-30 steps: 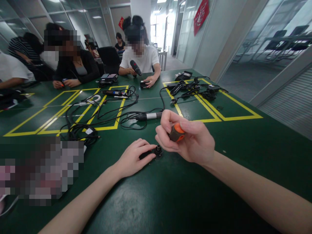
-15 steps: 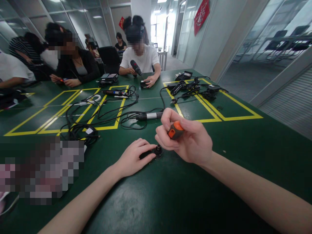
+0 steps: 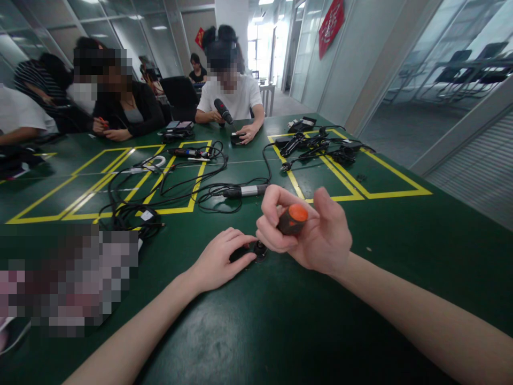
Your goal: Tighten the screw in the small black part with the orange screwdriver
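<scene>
My left hand (image 3: 220, 258) pinches the black part (image 3: 260, 253), seemingly for steadiness, my right hand (image 3: 318, 243) above it grasping an orange-capped handle (image 3: 292, 220), tip hidden from me.

Bright light was let in by the window (image 3: 257, 49) far past the right hand (image 3: 304, 232). A soft shine was seen on the table (image 3: 244, 323) nearer than the left hand (image 3: 220, 258).
</scene>
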`<act>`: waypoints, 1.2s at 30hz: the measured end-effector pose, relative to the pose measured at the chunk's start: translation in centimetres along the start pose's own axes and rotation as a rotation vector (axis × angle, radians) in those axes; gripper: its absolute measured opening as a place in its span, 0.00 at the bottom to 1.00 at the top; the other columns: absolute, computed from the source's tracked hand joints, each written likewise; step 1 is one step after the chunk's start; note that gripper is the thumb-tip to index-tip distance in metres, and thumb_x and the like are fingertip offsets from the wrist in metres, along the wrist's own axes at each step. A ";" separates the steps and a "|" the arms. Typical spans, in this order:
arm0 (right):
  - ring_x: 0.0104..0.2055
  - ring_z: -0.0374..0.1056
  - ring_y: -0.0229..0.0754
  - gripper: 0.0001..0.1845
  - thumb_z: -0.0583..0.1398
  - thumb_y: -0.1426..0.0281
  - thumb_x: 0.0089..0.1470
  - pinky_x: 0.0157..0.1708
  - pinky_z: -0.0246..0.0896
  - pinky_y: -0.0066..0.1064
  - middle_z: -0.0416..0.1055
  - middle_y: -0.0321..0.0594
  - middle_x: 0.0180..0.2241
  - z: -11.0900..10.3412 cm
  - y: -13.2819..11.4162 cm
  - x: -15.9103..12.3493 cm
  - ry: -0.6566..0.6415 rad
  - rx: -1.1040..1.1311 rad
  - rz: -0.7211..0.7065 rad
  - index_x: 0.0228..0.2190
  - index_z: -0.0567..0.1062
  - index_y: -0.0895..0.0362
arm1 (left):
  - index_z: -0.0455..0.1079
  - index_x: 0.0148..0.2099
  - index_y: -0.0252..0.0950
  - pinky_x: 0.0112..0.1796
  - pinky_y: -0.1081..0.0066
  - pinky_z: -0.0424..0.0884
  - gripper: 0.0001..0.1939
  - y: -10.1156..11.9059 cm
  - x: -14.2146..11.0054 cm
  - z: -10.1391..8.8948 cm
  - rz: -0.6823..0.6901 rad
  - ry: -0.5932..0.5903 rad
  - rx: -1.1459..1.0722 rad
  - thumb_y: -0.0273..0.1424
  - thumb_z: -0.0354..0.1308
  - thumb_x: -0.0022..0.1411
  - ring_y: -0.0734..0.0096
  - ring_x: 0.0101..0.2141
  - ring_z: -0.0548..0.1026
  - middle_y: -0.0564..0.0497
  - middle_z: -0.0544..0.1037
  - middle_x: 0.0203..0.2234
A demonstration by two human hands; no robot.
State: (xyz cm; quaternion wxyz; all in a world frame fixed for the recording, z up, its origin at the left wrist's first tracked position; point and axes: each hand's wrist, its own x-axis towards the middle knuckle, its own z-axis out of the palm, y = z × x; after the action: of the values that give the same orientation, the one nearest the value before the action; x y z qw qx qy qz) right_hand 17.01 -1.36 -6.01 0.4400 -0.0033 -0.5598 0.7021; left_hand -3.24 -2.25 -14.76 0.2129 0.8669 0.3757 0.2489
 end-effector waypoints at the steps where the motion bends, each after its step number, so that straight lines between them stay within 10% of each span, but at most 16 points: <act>1: 0.17 0.41 0.31 0.28 0.53 0.41 0.66 0.19 0.42 0.25 0.49 0.23 0.17 0.0 0.0 0.0 -0.002 -0.010 -0.007 0.32 0.64 0.54 | 0.76 0.57 0.39 0.56 0.54 0.73 0.16 0.0 0.0 0.0 0.002 -0.002 0.004 0.38 0.56 0.74 0.57 0.50 0.76 0.44 0.80 0.48; 14: 0.16 0.44 0.32 0.32 0.51 0.48 0.71 0.17 0.39 0.27 0.51 0.28 0.16 -0.2 -0.1 0.2 0.005 -0.011 0.083 0.21 0.66 0.56 | 0.77 0.59 0.40 0.54 0.56 0.74 0.17 0.1 0.1 -0.1 0.035 -0.005 0.031 0.37 0.55 0.75 0.58 0.49 0.76 0.44 0.80 0.46; 27: 0.16 0.50 0.33 0.18 0.59 0.54 0.66 0.18 0.48 0.25 0.60 0.26 0.18 -0.8 -0.4 0.2 0.010 -0.004 0.041 0.32 0.65 0.54 | 0.78 0.57 0.43 0.53 0.59 0.74 0.15 0.5 0.1 -0.5 0.016 -0.040 0.032 0.37 0.54 0.75 0.60 0.48 0.76 0.45 0.79 0.47; 36: 0.16 0.44 0.32 0.34 0.52 0.47 0.69 0.17 0.42 0.27 0.50 0.29 0.15 -0.4 -0.4 0.6 0.029 0.004 0.101 0.19 0.63 0.55 | 0.77 0.59 0.41 0.54 0.57 0.74 0.17 0.1 0.0 -0.1 0.034 -0.011 0.036 0.37 0.55 0.75 0.59 0.48 0.76 0.44 0.80 0.45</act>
State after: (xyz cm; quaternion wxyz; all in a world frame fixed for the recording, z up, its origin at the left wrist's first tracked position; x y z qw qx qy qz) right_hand 17.04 -0.67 -5.55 0.4120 -0.0407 -0.5511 0.7245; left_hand -3.24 -2.25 -14.58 0.1948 0.8783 0.3642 0.2409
